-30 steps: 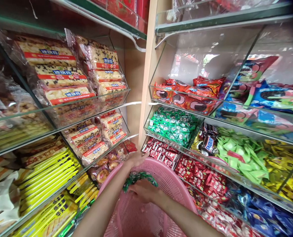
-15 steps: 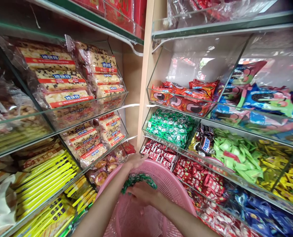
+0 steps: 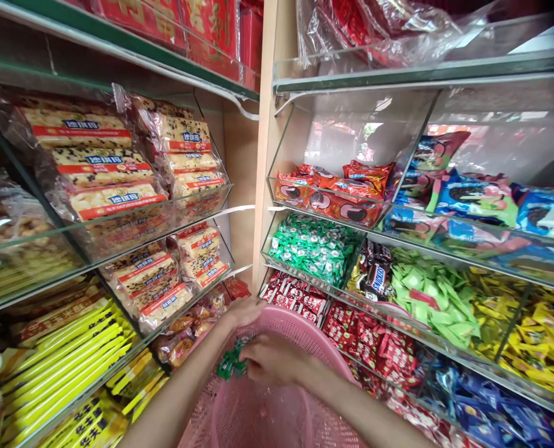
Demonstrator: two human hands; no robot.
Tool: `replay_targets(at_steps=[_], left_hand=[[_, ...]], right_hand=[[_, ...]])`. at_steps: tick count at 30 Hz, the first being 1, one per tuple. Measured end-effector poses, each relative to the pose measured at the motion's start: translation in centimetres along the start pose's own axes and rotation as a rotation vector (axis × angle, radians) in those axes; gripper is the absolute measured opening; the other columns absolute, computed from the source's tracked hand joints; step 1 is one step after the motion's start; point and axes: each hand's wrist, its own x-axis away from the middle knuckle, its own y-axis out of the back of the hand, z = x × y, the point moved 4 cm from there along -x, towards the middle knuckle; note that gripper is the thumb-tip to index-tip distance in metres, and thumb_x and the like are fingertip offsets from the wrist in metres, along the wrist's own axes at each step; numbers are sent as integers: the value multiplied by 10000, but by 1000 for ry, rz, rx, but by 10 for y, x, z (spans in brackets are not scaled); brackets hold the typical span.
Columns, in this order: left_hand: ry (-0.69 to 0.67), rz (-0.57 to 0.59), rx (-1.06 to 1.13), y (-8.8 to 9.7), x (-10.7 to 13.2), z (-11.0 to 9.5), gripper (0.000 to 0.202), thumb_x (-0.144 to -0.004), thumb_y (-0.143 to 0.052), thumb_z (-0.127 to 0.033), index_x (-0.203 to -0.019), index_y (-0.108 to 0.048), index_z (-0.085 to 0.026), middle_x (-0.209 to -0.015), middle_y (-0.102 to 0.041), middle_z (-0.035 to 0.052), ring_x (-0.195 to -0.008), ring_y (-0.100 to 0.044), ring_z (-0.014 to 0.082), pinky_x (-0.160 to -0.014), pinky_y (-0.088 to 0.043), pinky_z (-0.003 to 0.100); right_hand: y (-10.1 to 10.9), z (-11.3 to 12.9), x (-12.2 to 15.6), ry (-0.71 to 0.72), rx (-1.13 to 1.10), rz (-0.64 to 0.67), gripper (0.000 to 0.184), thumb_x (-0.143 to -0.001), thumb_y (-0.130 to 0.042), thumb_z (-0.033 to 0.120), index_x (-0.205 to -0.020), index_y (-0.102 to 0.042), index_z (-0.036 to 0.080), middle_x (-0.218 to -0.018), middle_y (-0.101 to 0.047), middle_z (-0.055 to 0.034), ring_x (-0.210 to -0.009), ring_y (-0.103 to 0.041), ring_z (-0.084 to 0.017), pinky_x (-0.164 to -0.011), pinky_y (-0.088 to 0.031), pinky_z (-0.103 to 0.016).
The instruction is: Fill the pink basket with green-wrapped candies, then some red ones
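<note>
A pink plastic basket [image 3: 305, 323] with perforated walls is tilted in front of me. My left hand [image 3: 245, 312] is closed over its far left rim. Inside the basket, my right hand [image 3: 270, 359] has curled fingers closed at a small cluster of green-wrapped candies [image 3: 231, 364]. The candies show on the left side of that hand; its palm and part of the cluster are hidden. Just beyond the basket, a compartment holds a heap of similar green candies [image 3: 312, 249].
Sloped glass shelves meet at a wooden corner post [image 3: 261, 155]. Packaged sachima bars [image 3: 122, 199] and yellow wafer packs [image 3: 66, 373] fill the left side. At right are red candy packets [image 3: 370, 336], Snickers bars [image 3: 378, 277], green packets [image 3: 438, 298] and blue cookie packs [image 3: 473, 199].
The view has shifted slightly, so the shelves sit lower and further left. In the basket, the green candies now show as a smaller cluster left of my right hand. My left hand stays at the rim.
</note>
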Motion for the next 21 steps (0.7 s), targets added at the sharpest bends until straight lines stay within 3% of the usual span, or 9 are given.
replay_targets(at_steps=[3, 6, 9, 12, 15, 21], left_hand=[[7, -21, -31, -5, 1, 3, 504, -868, -243, -453, -981, -669, -208, -1095, -660, 99, -1028, -595, 283, -831, -438, 345], [22, -43, -32, -7, 2, 5, 525, -871, -215, -430, -974, -675, -201, -1081, -663, 115, -1011, -603, 310, -813, -445, 377], [46, -63, -10, -5, 4, 4, 533, -868, -205, -419, -952, -684, -202, -1047, -675, 115, -990, -613, 314, -793, -453, 377], [68, -75, 10, -4, 5, 4, 527, -865, -216, -436, -967, -686, -220, -1034, -682, 100, -990, -616, 301, -795, -454, 360], [81, -88, 23, -6, 4, 6, 519, -867, -220, -432, -976, -684, -228, -1049, -679, 93, -1000, -614, 286, -804, -450, 345], [130, -81, 54, -8, 5, 11, 510, -873, -237, -443, -972, -682, -215, -1074, -674, 80, -1035, -600, 253, -827, -432, 292]], right_hand=[[65, -14, 10, 21, 2, -150, 213, -787, -444, 140, -870, -629, 206, -827, -656, -9, -736, -569, -125, -648, -394, -234], [125, -48, 20, -99, 124, -330, 237, -837, -400, 123, -928, -611, 182, -871, -632, -41, -818, -559, -144, -734, -420, -267], [164, -85, 25, -243, 339, -425, 330, -810, -423, 66, -1089, -564, 171, -1070, -579, -95, -974, -515, -198, -807, -431, -335], [177, -113, 20, -341, 485, -338, 533, -752, -483, 32, -1258, -463, 197, -1294, -455, -103, -1088, -455, -257, -826, -445, -396], [176, -127, 12, -386, 505, -227, 646, -736, -522, 31, -1332, -395, 246, -1373, -390, -86, -1142, -420, -284, -853, -443, -443], [172, -134, -3, -310, 457, -162, 533, -756, -564, 52, -1250, -511, 244, -1288, -465, -104, -1113, -444, -280, -853, -436, -454]])
